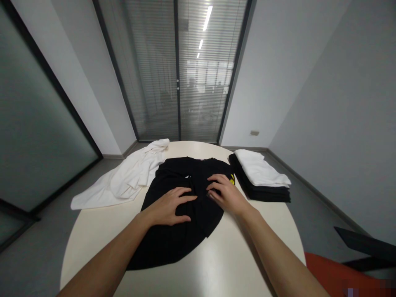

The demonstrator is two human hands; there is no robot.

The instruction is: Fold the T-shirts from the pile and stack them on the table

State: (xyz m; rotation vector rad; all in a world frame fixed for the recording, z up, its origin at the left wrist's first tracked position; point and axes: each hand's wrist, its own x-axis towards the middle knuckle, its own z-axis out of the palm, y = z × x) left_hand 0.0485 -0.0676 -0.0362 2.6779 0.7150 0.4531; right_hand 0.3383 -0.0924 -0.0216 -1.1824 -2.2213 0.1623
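A black T-shirt (pixel 176 247) lies on the round table in front of me, its right part turned inward and its left part spread out. My left hand (pixel 171 206) rests on the middle of the shirt with its fingers apart. On the right part of the shirt is my right hand (pixel 225 192), palm down, its fingers spread and a little bent. A yellow print (pixel 232 179) shows at the shirt's right edge, partly behind that hand. No cloth is visibly pinched in either hand.
A crumpled white garment (pixel 123 181) lies along the table's left edge. On the right, a folded white garment (pixel 260 168) tops a stack of folded black clothes (pixel 269 194). The pale tabletop (pixel 213 264) has a rounded edge. A red chair (pixel 334 274) stands at lower right.
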